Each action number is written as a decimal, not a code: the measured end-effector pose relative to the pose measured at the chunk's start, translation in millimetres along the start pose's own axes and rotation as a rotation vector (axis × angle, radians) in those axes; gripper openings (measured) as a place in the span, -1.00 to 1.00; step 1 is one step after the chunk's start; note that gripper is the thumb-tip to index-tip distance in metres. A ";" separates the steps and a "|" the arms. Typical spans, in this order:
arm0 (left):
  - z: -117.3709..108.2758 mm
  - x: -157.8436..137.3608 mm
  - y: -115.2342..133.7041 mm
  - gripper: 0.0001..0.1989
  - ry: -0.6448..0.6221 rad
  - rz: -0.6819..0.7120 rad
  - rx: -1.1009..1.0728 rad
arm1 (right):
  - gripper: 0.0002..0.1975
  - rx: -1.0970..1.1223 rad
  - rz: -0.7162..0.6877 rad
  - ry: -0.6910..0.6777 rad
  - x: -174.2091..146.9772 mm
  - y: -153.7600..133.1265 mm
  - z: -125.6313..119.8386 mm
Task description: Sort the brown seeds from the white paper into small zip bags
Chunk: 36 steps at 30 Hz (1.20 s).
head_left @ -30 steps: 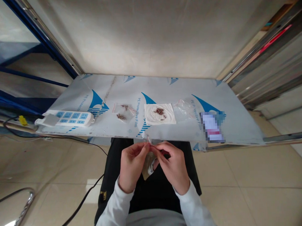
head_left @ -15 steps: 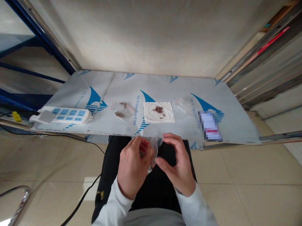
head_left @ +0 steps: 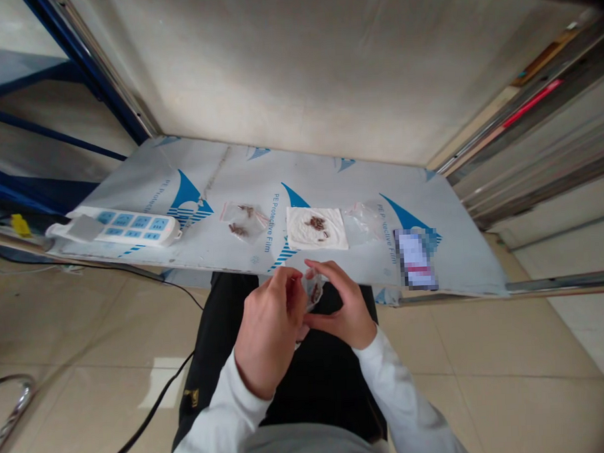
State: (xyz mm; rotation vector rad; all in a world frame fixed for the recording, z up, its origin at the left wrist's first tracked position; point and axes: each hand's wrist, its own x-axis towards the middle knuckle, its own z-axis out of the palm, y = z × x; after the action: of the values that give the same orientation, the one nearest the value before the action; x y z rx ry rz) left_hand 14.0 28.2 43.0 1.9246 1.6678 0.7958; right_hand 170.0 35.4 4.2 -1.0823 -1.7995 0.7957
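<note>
The right hand (head_left: 346, 311) has moved inward, gripping the clear bag (head_left: 315, 290) together with the left hand (head_left: 266, 328).

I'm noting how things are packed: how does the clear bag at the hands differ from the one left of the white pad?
The held bag is up between the left hand and right hand; the left bag lies on the table.
The held bag is partly hidden by fingers; the left bag lies in full view.
Both are clear plastic, with small brown pieces showing.
</note>
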 end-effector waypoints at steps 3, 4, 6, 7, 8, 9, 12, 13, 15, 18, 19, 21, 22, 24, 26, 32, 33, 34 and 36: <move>-4.7 5.0 0.9 -0.91 0.030 0.039 0.057 | -0.34 -0.027 -0.016 0.032 5.0 -0.9 5.0; -6.5 7.3 0.7 -0.90 0.040 0.053 0.085 | -0.39 -0.038 -0.023 0.036 7.1 -1.6 6.2; -10.0 12.3 -0.9 -0.88 0.059 0.081 0.129 | -0.49 -0.059 -0.037 0.028 12.3 -2.4 6.7; -11.4 15.0 -2.7 -0.87 0.068 0.092 0.138 | -0.54 -0.071 -0.045 0.023 15.6 -1.9 5.6; -12.4 17.4 -5.4 -0.85 0.079 0.099 0.137 | -0.57 -0.089 -0.055 0.017 19.7 -0.3 3.0; -12.8 19.4 -9.2 -0.84 0.095 0.101 0.129 | -0.60 -0.116 -0.064 0.012 24.9 3.0 -1.1; -9.9 20.5 -27.7 -0.83 0.159 0.051 0.093 | -0.66 -0.276 -0.057 -0.020 48.7 24.1 -24.1; -7.2 18.8 -35.5 -0.83 0.167 0.022 0.082 | -0.67 -0.361 -0.039 -0.052 59.6 34.3 -34.3; 0.0 13.0 -51.0 -0.84 0.135 -0.028 0.065 | -0.66 -0.579 0.016 -0.179 84.5 55.9 -54.6; 11.9 2.0 -67.7 -0.85 0.032 -0.081 0.045 | -0.62 -1.012 0.110 -0.491 122.6 80.9 -73.0; 15.0 -1.0 -70.7 -0.85 0.006 -0.093 0.042 | -0.60 -1.144 0.132 -0.594 133.6 85.6 -74.1; 18.6 -5.2 -73.4 -0.85 -0.023 -0.108 0.046 | -0.59 -1.320 0.146 -0.745 151.4 89.5 -69.6; 19.1 -6.2 -73.6 -0.86 -0.028 -0.112 0.051 | -0.59 -1.364 0.139 -0.790 158.2 89.5 -65.1; 18.1 -6.9 -73.5 -0.86 -0.029 -0.119 0.059 | -0.63 -1.400 0.117 -0.839 168.1 87.3 -54.2; 16.1 -6.5 -73.9 -0.86 -0.032 -0.129 0.061 | -0.65 -1.439 0.090 -0.883 174.4 84.7 -44.2; 14.1 -5.0 -77.7 -0.85 -0.049 -0.155 0.071 | -0.66 -1.529 0.017 -0.963 179.1 80.4 -27.4; 14.6 -5.0 -78.1 -0.85 -0.049 -0.156 0.076 | -0.66 -1.538 0.010 -0.970 178.5 79.7 -25.3; 15.3 -5.2 -78.5 -0.85 -0.053 -0.157 0.081 | -0.67 -1.544 0.005 -0.974 177.7 78.7 -23.1; 17.2 -6.1 -79.6 -0.85 -0.059 -0.161 0.089 | -0.70 -1.548 -0.006 -0.977 176.3 76.1 -19.3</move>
State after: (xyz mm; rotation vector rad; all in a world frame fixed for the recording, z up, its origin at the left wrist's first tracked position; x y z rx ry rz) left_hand -31.7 34.6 -24.4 1.8251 1.8232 0.6065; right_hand 170.6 228.4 10.0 -1.6933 -3.3947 -0.4328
